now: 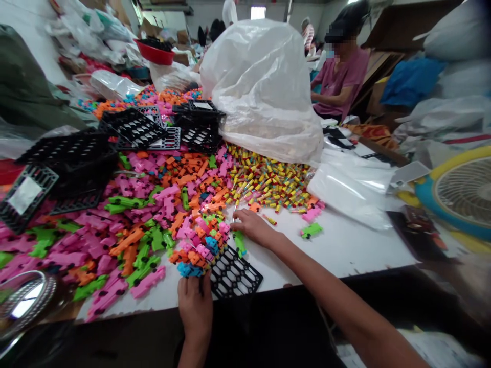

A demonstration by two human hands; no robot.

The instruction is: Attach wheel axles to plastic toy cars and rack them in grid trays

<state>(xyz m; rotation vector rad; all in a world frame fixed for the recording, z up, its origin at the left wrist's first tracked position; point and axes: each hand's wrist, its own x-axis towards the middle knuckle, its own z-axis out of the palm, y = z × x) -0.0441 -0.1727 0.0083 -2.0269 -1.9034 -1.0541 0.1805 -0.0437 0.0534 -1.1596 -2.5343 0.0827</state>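
Note:
At the table's front edge lies a black lattice tray [240, 273], its left part covered by small pink, orange and blue toy pieces [203, 245]. My left hand [195, 299] grips the tray's left end with closed fingers, beside the blue pieces. Just above the tray, my right hand [251, 227] has its fingers bent together around a thin, pale stick-like piece, too small to make out. A green toy car [240, 244] lies under that hand. Beyond it spreads a pile of small yellow and red tubes [268, 179].
Pink, orange and green toy cars [88, 240] heap on the left, with stacked black trays [72, 158] behind. A big white plastic bag [264, 92] stands at the back. Clear bags [349, 189] and a fan [464, 189] are right. A person in pink [341, 82] sits beyond.

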